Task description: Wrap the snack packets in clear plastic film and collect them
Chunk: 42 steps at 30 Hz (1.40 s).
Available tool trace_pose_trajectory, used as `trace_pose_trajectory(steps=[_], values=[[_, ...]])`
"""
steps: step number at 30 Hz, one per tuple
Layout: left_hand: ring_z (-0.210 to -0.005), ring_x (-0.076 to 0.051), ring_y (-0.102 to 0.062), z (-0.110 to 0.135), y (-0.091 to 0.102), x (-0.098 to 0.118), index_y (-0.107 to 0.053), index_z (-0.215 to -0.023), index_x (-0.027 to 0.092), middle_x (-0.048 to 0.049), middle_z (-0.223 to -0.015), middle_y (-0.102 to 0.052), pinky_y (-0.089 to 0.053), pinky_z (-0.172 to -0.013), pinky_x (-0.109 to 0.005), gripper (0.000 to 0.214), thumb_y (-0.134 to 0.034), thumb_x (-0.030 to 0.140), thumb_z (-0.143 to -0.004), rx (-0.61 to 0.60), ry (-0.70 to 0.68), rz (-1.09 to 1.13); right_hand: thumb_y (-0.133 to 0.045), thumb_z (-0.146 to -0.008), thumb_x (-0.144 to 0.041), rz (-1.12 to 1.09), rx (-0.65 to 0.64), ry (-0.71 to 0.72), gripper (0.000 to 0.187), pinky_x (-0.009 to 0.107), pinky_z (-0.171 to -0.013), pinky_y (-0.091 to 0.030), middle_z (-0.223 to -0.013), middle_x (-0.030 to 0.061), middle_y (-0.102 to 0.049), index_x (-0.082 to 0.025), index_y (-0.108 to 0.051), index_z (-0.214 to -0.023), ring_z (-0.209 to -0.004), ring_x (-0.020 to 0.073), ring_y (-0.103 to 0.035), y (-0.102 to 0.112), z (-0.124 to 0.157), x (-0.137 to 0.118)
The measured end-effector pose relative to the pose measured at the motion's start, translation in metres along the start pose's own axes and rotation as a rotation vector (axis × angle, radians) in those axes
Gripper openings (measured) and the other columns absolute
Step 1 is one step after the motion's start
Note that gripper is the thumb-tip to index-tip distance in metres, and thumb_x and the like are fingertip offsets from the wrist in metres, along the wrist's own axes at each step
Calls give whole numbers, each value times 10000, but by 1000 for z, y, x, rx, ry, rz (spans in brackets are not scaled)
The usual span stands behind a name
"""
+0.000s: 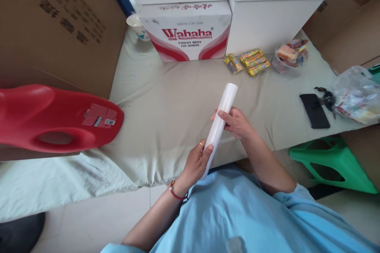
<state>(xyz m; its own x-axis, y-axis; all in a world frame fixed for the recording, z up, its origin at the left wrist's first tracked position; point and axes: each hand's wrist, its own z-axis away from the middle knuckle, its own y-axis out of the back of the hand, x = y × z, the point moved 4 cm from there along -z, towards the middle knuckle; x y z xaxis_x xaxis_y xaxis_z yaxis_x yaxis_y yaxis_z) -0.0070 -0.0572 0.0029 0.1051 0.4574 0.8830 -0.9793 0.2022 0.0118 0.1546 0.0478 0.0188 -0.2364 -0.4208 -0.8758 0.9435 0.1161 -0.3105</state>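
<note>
A white roll [220, 124], long and smooth like rolled plastic film, slants across the front edge of the cloth-covered surface, its far end raised away from me. My left hand [197, 162] is wrapped round its lower part, thumb on top; a ring and a red bracelet show on that side. Higher up, my right hand [236, 121] grips the roll from the right, with the thumb over it and fingertips showing behind. The lowest end of the roll lies close to my blue shirt. Whether it has a core inside cannot be seen.
A red jug [74, 120] lies at left by a big cardboard box [59, 19]. Behind stand a Wahaha carton [190, 33], a paper cup [139, 27], yellow snack packs [254, 62] and a plastic tub [289, 59]. At right are a black phone [314, 110], plastic bag [358, 95] and green stool [332, 164].
</note>
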Motion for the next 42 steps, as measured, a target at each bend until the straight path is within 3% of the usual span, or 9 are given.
trace_pose_trajectory(steps=[8,13,16,20,24,27,34,39,42], values=[[-527,-143,-546,4,-4,1,-570,-903,236,29,-650,-619,-383,-521,-265,580,-661,806,-852,-124,60,160,-908,-707,-638,-97,-158,52,649,232,-442,-301,-1015,97,-808,-200,-657,-1114,-543,77,-402,11,8,-2],[-596,-143,-657,13,-7,-1,-522,-999,221,-3,-818,-688,-464,-565,-258,584,-739,740,-844,-338,152,431,-872,-758,-634,-115,-224,27,658,229,-451,-292,-1132,118,-808,-208,-663,-1214,-535,70,-371,12,12,4],[-538,-127,-632,19,-8,2,-543,-1072,204,-33,-853,-711,-428,-508,-246,615,-762,726,-830,-431,184,517,-855,-767,-642,-137,-241,7,678,237,-467,-316,-1202,131,-797,-218,-670,-1262,-548,78,-371,10,15,8],[-499,-103,-582,16,-7,0,-543,-1072,209,15,-778,-664,-401,-492,-232,573,-760,687,-843,-316,172,471,-840,-786,-640,-153,-177,31,598,243,-503,-370,-1249,128,-780,-224,-698,-1191,-610,97,-436,6,13,14],[-477,-126,-547,6,-6,-7,-539,-1049,232,59,-654,-605,-397,-499,-254,470,-737,621,-876,-94,102,203,-826,-772,-711,1,-41,26,577,223,-435,-302,-1006,83,-783,-195,-689,-990,-560,80,-408,2,4,25],[-468,-162,-528,3,-3,-9,-557,-1073,236,58,-550,-581,-378,-506,-275,391,-699,565,-916,-11,46,0,-905,-691,-683,152,34,-16,606,213,-399,-326,-858,45,-742,-190,-649,-934,-525,77,-447,1,-1,34],[-480,-131,-548,7,1,-7,-527,-1056,230,65,-657,-589,-401,-511,-265,450,-684,627,-913,-106,55,88,-902,-729,-649,-7,-187,-53,580,249,-532,-585,-836,32,-723,-166,-676,-954,-542,75,-523,3,3,33],[-478,-96,-551,11,-1,-5,-486,-1080,226,66,-735,-595,-389,-484,-236,553,-715,683,-868,-226,130,302,-897,-769,-604,-79,-236,-58,522,267,-524,-617,-778,-17,-684,-181,-703,-1007,-488,53,-449,12,11,30],[-490,-91,-557,10,-4,-3,-478,-1070,226,65,-754,-600,-401,-497,-233,540,-698,681,-881,-233,115,280,-858,-775,-676,-98,-191,-16,547,251,-501,-602,-691,-23,-657,-179,-704,-942,-462,61,-460,16,9,27]])
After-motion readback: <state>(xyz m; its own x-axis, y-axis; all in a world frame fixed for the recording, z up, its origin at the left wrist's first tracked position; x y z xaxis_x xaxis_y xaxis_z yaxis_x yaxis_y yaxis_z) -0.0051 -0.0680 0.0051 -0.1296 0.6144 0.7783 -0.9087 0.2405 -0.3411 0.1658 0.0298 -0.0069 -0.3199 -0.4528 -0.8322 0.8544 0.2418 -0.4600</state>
